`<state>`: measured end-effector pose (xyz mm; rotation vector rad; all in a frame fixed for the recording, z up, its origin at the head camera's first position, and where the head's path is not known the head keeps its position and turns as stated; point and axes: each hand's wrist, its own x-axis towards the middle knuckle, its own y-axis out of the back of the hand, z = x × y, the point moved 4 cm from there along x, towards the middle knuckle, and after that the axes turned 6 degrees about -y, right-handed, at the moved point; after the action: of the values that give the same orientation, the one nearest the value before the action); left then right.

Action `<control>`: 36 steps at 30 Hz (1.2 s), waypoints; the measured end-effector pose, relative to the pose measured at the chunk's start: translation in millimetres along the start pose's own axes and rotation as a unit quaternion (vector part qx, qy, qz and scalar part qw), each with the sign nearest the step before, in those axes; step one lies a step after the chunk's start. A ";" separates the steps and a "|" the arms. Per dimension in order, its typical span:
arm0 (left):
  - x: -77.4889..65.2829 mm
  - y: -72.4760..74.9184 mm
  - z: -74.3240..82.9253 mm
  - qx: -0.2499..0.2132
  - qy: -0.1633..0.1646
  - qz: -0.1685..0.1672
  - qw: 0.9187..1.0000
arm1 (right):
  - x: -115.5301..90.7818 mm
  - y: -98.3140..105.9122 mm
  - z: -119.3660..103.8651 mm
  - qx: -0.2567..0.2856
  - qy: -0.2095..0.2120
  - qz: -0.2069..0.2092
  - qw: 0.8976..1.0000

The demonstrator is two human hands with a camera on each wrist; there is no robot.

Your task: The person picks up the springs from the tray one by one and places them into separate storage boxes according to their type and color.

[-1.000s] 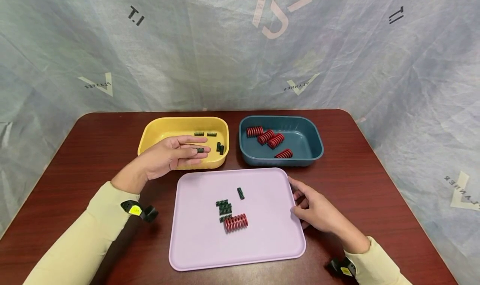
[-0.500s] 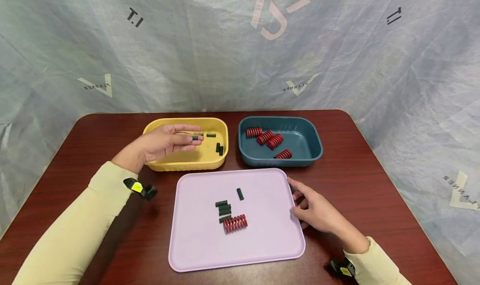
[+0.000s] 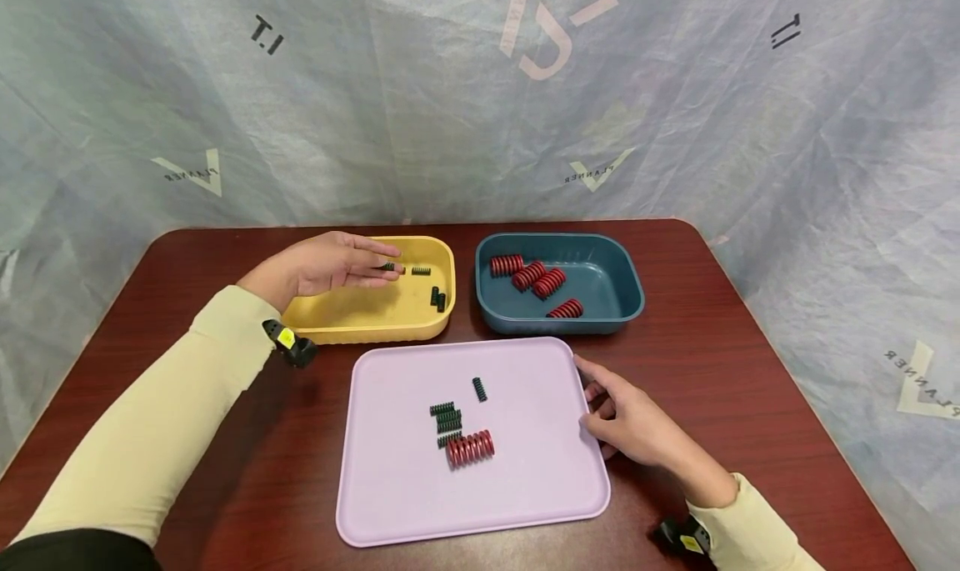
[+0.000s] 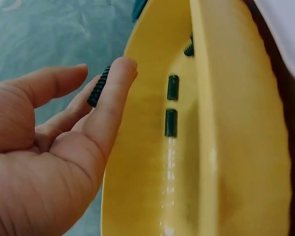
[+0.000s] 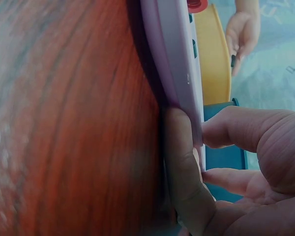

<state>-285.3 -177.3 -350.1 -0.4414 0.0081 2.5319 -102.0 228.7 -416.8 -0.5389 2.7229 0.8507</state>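
My left hand (image 3: 330, 264) is over the left part of the yellow bin (image 3: 375, 335), holding a small dark green spring (image 4: 99, 87) at its fingertips. Several like springs (image 3: 421, 271) lie in that bin, two side by side near its right wall. On the lilac tray (image 3: 405, 496), more small green springs (image 3: 448, 421) are bunched beside one large red spring (image 3: 471, 448), and a single green spring (image 3: 479, 389) lies apart above them. My right hand (image 3: 630, 417) grips the tray's right edge, one finger along the outer side in the right wrist view.
A teal bin (image 3: 558, 324) with several red springs (image 3: 528, 275) stands behind the tray, right of the yellow one. Everything is on a dark reddish wooden table (image 3: 712, 371). A grey printed curtain (image 3: 480, 121) hangs close behind the table's back edge.
My left hand has moved away from me and slightly left, deeper over the yellow bin, with the spring in its fingers. The bin shifted slightly, then settled. My right hand has stayed at the tray.
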 end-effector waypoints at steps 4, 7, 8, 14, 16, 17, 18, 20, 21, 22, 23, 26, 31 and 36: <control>6.8 4.2 4.4 0.030 0.020 -0.001 0.999 | 0.0 0.2 0.0 -0.001 0.000 0.000 1.000; 11.3 5.8 6.2 0.046 0.035 -0.002 0.998 | 0.1 0.3 0.0 -0.002 0.003 -0.001 1.000; 12.8 6.0 6.4 0.049 0.040 -0.002 0.998 | 0.0 0.3 0.0 -0.002 0.004 -0.001 1.000; 22.2 6.3 2.0 0.073 0.065 -0.015 0.995 | 0.4 0.1 -0.3 -0.007 0.008 0.000 1.000; 25.1 5.4 0.0 0.081 0.072 -0.027 0.994 | 0.5 0.1 -0.2 -0.007 0.007 0.001 1.000; 26.5 5.0 -0.9 0.084 0.076 -0.031 0.993 | 0.6 0.2 -0.1 -0.007 0.006 0.001 1.000; 27.8 4.7 -1.7 0.085 0.080 -0.034 0.993 | 0.6 0.2 0.0 -0.006 0.006 0.001 1.000; 29.7 4.8 -2.8 0.095 0.084 -0.043 0.991 | 0.6 0.4 0.3 -0.005 0.005 0.001 1.000; 30.4 4.9 -3.0 0.102 0.085 -0.047 0.990 | 0.5 0.4 0.4 -0.005 0.006 0.001 1.000; 31.2 5.3 -3.5 0.107 0.089 -0.049 0.989 | 0.5 0.5 0.5 -0.004 0.006 0.000 1.000; 31.9 5.7 -3.9 0.111 0.092 -0.051 0.988 | 0.4 0.5 0.5 -0.004 0.007 0.000 1.000; 34.0 6.8 -5.5 0.122 0.096 -0.059 0.986 | 0.2 0.4 0.2 -0.003 0.009 -0.002 1.000; 36.6 9.3 -8.1 0.118 0.104 -0.057 0.986 | 0.2 0.3 0.0 -0.007 0.014 0.002 1.000; 37.1 9.6 -6.0 0.113 0.104 -0.060 0.986 | -0.3 0.2 0.4 -0.011 0.017 0.006 1.000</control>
<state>-317.8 -166.2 -368.3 -0.5933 0.3335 2.3214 -101.8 229.2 -416.9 -0.5475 2.7521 0.8828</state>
